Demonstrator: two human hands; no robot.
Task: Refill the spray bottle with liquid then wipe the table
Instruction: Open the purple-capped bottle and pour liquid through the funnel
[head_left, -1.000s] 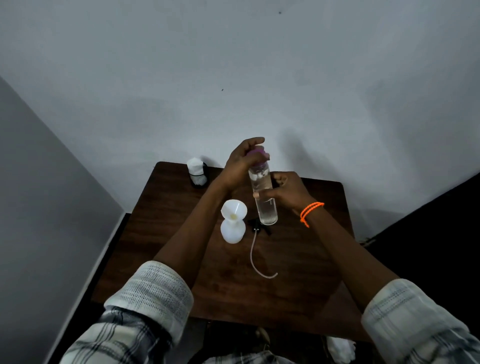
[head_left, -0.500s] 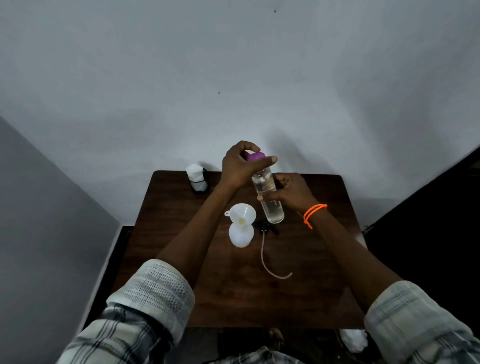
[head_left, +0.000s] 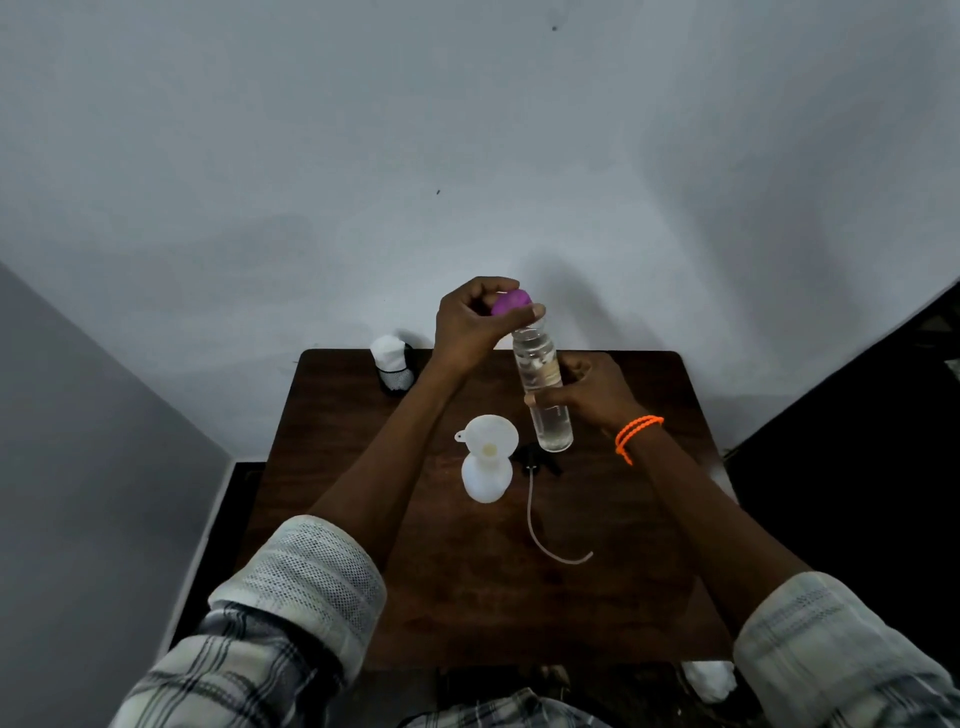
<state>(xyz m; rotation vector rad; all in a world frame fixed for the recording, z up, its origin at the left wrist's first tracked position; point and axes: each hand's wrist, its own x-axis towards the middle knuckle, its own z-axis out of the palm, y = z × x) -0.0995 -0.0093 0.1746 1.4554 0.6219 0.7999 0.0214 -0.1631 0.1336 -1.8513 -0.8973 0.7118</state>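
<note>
**Both hands on the clear bottle above the bench**

The right hand (head_left: 592, 397) reaches in from the near right, forearm angled up toward the far edge, an orange band (head_left: 638, 435) on its wrist. Its grip is wrapped around the middle of the clear bottle (head_left: 543, 387), fingers pressed on the wall. The left hand (head_left: 470, 325) comes in from the near left, wrist bent over the bottle's top, and its grip pinches the purple cap (head_left: 511, 302) between thumb and fingers.

The bottle stands near upright, long axis vertical with the top leaning slightly away, cap end up, base just above or on the bench (head_left: 649, 571); I cannot tell which. Clear liquid fills much of it.

Just left of the bottle's base stands the white spray bottle (head_left: 487, 475) with a white funnel (head_left: 491, 436) in its neck. The black spray head (head_left: 535, 462) lies just below the bottle's base, its tube (head_left: 540, 535) trailing nearer. A white cloth bundle (head_left: 392, 358) sits well left of the bottle, at the far edge.
</note>
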